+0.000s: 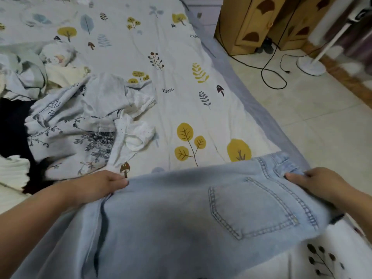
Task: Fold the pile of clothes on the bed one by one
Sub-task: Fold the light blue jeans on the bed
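A wooden cabinet [259, 23] stands far beyond the right-hand grip, with a black cable [269, 73] looping over the tiled floor [322, 121] towards a white fan base [311, 66]

Light-blue jeans [181, 214] spread pocket-up across near bed edge; rumpled clothes pile [66, 117] left.

Only readable text is showing up on the bedsheet [175, 57]: the word "trees" [167, 90] is sitting in small dark letters near the middle, and another "trees" [194, 36] is peeking out near the sheet's right edge, partly cut off. Nothing readable on the clothes.
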{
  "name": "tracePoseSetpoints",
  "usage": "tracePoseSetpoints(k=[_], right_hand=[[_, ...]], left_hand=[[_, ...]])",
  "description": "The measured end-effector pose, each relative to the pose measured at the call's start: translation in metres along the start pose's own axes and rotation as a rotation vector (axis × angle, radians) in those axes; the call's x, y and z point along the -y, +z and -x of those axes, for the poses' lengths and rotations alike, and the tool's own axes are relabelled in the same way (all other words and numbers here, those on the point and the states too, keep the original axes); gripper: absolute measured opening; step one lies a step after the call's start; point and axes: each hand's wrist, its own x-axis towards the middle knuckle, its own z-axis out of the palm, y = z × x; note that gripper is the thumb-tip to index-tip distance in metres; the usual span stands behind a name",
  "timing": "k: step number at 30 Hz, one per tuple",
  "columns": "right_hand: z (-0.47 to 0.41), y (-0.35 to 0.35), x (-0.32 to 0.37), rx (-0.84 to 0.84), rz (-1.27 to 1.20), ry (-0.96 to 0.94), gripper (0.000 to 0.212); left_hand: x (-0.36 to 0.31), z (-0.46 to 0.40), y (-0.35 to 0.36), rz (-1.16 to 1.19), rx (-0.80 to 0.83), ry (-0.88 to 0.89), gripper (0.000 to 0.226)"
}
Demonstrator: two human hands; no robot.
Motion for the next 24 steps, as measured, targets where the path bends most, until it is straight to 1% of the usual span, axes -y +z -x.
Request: tracePoseSetpoints(k=[1,2,3,4,5,7,9,11,12,14,15,16,18,19,20,21,23,24], right_hand=[[-0.006,0.014,-0.008,0.013,0.097,0.027,0.045],[-0.012,0.026,-0.014,0.012,0.143,0.046,0.045],[-0.018,0.037,-0.018,0.009,0.130,0.050,0.045],[-0.022,0.044,-0.019,0.002,0.083,0.052,0.046],[-0.025,0.049,-0.019,-0.019,0.038,0.042,0.045],[-0.026,0.054,-0.018,-0.076,0.005,-0.006,0.039],[-0.025,0.049,-0.021,-0.186,-0.001,-0.027,0.039],[-0.025,0.043,-0.026,-0.288,0.017,0.012,0.038],[-0.025,0.043,-0.026,-0.285,0.043,0.052,0.037],[-0.022,0.047,-0.017,-0.274,0.114,0.128,0.032],[-0.021,0.052,-0.010,-0.328,0.149,0.116,0.034],[-0.020,0.056,-0.001,-0.415,0.168,0.046,0.038],[-0.019,0.066,0.019,-0.609,0.172,-0.250,0.045],[-0.020,0.071,0.029,-0.662,0.197,-0.385,0.046],[-0.020,0.076,0.037,-0.645,0.263,-0.471,0.046],[-0.022,0.080,0.042,-0.585,0.349,-0.502,0.040],[-0.026,0.083,0.044,-0.409,0.473,-0.465,0.027],[-0.026,0.080,0.042,-0.379,0.458,-0.465,0.024]], left_hand=[[-0.003,-0.007,0.009,-0.208,-0.039,0.012,0.031],[-0.006,-0.015,0.017,-0.344,-0.083,0.037,0.030],[-0.012,-0.019,0.023,-0.392,-0.145,0.067,0.028],[-0.015,-0.024,0.027,-0.375,-0.202,0.095,0.027],[-0.021,-0.026,0.032,-0.306,-0.243,0.132,0.028],[-0.030,-0.029,0.038,-0.197,-0.240,0.167,0.035],[-0.038,-0.032,0.041,-0.064,-0.249,0.152,0.040],[-0.041,-0.036,0.040,0.075,-0.281,0.101,0.041],[-0.040,-0.039,0.041,0.050,-0.278,0.086,0.040],[-0.039,-0.043,0.050,-0.189,-0.250,0.058,0.036],[-0.038,-0.043,0.055,-0.291,-0.258,0.046,0.034],[-0.039,-0.040,0.058,-0.342,-0.272,0.036,0.032],[-0.040,-0.031,0.058,-0.376,-0.337,0.038,0.028],[-0.039,-0.025,0.055,-0.422,-0.380,0.049,0.027],[-0.036,-0.020,0.050,-0.459,-0.403,0.049,0.027],[-0.031,-0.016,0.046,-0.461,-0.411,0.041,0.027],[-0.020,-0.010,0.043,-0.401,-0.400,0.041,0.031],[-0.017,-0.008,0.042,-0.331,-0.394,0.059,0.034]])
